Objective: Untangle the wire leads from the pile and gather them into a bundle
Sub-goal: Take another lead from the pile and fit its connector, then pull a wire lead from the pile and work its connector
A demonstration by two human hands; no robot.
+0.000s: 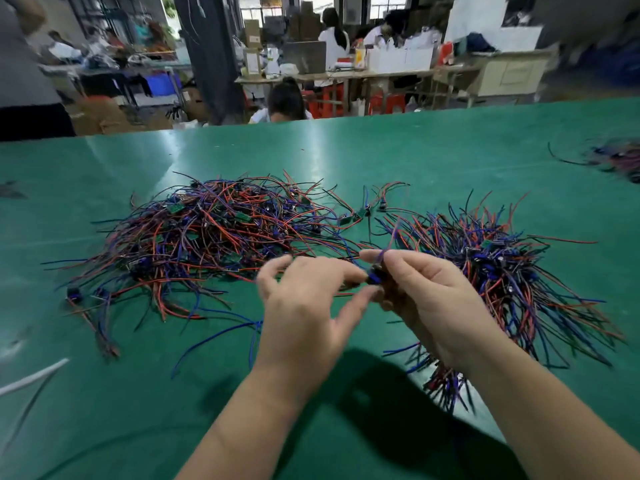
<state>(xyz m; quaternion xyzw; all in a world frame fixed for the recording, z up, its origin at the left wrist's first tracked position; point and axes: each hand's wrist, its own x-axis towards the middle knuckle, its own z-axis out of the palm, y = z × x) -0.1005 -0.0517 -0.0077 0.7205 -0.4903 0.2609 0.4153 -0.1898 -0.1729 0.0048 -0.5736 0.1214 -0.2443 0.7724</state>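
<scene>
Thin red and blue wires lie in a messy pile point(207, 237) on the left, the right hand point(429, 299) grips a bunch point(443, 379), and the left hand point(304, 306) pinches its blue tip point(375, 277).

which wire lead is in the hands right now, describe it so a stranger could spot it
On the green table, look between the big tangled pile on the left and the second heap on the right. There the left hand and right hand meet, pinching one wire lead by its dark blue end piece. Unlike its neighbours, it is held off the table.
</scene>
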